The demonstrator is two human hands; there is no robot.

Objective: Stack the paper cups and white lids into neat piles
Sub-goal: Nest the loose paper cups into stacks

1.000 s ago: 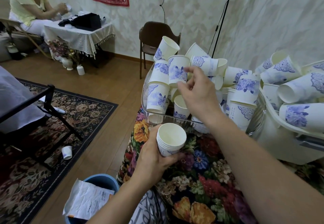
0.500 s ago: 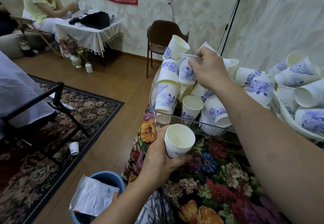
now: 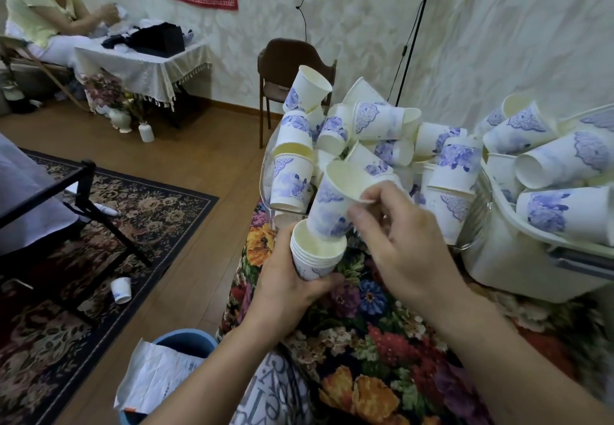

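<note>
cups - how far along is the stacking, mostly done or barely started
Barely started. Done: a short nested stack gripped by the left hand. In hand: the right hand tilts one cup into it. Left: loose cups heaped behind; no lids visible.

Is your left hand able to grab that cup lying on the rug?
Probably not: the left hand is busy gripping the cup stack, and the cup on the rug lies down beyond the table edge.

Tilted blue-flowered paper cup entering nested cup stack, loose cups heaped behind
</note>
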